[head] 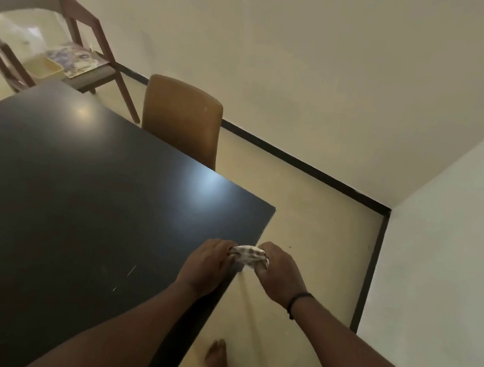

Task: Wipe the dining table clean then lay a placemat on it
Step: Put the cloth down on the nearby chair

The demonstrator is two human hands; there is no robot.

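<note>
Right now small checked cloth (248, 255) bunched between both hands — left hand (207, 262) pinching its left end, right hand (278, 269) gripping its right end — just above right edge of black desk (84, 196). Brown chair (182, 117) tucked at far side; placemat (74, 59) lies on wooden chair (99, 48) beyond far corner.

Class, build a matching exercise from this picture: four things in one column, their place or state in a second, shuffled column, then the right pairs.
Things:
1. Small checked white-and-grey cloth
2. Brown padded chair
3. Thin black wristband
4. Dark rectangular dining table

Places or states:
A. On the right wrist
B. Bunched between left hand and right hand
C. Bare top reflecting light
D. Pushed in at the table's far edge

Pairs: 1-B, 2-D, 3-A, 4-C
</note>
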